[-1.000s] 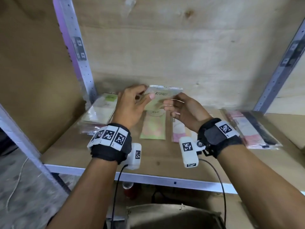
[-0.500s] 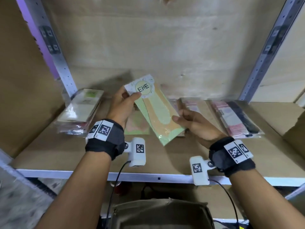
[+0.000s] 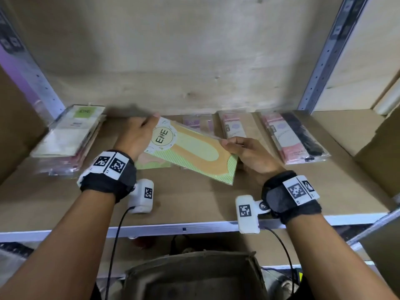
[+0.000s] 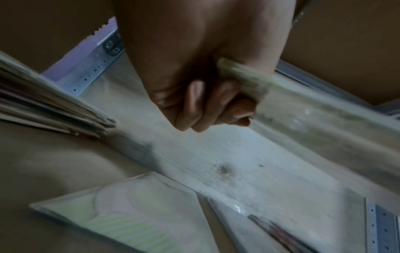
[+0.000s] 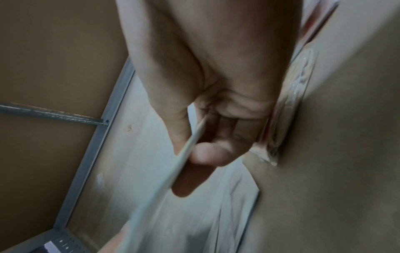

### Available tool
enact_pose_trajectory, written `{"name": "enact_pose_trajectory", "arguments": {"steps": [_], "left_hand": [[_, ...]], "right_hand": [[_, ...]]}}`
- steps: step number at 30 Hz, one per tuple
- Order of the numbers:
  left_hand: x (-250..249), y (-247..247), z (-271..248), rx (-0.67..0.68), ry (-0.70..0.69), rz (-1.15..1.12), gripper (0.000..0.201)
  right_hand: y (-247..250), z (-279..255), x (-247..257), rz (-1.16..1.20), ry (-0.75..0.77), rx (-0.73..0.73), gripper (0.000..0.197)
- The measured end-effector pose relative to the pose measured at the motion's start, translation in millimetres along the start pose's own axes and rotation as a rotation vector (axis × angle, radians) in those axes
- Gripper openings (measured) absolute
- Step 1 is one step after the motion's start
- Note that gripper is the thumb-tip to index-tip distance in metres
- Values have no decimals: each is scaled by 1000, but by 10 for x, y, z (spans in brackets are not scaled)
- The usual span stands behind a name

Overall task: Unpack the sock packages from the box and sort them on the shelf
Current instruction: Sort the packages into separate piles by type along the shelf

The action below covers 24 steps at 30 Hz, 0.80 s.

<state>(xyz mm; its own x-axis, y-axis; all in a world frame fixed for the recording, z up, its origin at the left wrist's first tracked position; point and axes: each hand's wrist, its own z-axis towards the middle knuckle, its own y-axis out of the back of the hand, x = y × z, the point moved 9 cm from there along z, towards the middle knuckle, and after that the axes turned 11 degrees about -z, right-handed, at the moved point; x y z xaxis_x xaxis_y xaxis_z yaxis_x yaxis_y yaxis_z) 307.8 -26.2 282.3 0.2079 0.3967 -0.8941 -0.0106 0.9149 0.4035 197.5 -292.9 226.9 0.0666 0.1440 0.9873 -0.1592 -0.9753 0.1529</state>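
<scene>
A green and orange sock package (image 3: 194, 151) with a round "ENE" label hangs slanted over the shelf (image 3: 194, 204). My left hand (image 3: 138, 135) grips its label end, fingers curled round the edge (image 4: 244, 80). My right hand (image 3: 244, 150) pinches its right edge between thumb and fingers (image 5: 190, 145). Under it another green package (image 3: 151, 164) lies flat on the shelf. The open cardboard box (image 3: 194, 276) sits low in front of me, its inside hidden.
A stack of packages (image 3: 71, 135) lies at the shelf's left end. Pink packages (image 3: 234, 126) and a pink and black one (image 3: 294, 137) lie to the right, a purple one (image 3: 195, 122) behind. Metal posts (image 3: 324, 53) stand at both back corners. A cardboard panel (image 3: 381, 152) stands right.
Both hands have brought the ENE package down and toward me from near the back wall, tilting it so its face shows, and lowered it closer to the shelf.
</scene>
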Motion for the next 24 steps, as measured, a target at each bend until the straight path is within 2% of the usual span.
{"name": "enact_pose_trajectory", "arguments": {"steps": [4,7,9,14,17,20,22,24], "left_hand": [[118,-97,24,52,52,-43,66],[228,-227,-28,90,229,-352,52],[230,-335,-74,124,291,-515,41],[252,-361,-87,102,322,-569,47],[286,-339,-77,95,344,-634,62],[248,-393,-121,166,352,-749,67],[197,-473,-154,238,315,-689,72],[155,-502,-174,243,278,-638,70]], "right_hand": [[15,-47,74,20,43,32,22],[18,-89,106,126,41,62,35],[13,-104,109,162,27,75,35],[82,-111,39,170,-9,22,44],[123,-106,-27,206,-49,-35,37],[83,-99,-62,277,-73,-18,18],[13,-100,-68,300,-81,21,4],[-94,-107,-69,244,-72,82,6]]}}
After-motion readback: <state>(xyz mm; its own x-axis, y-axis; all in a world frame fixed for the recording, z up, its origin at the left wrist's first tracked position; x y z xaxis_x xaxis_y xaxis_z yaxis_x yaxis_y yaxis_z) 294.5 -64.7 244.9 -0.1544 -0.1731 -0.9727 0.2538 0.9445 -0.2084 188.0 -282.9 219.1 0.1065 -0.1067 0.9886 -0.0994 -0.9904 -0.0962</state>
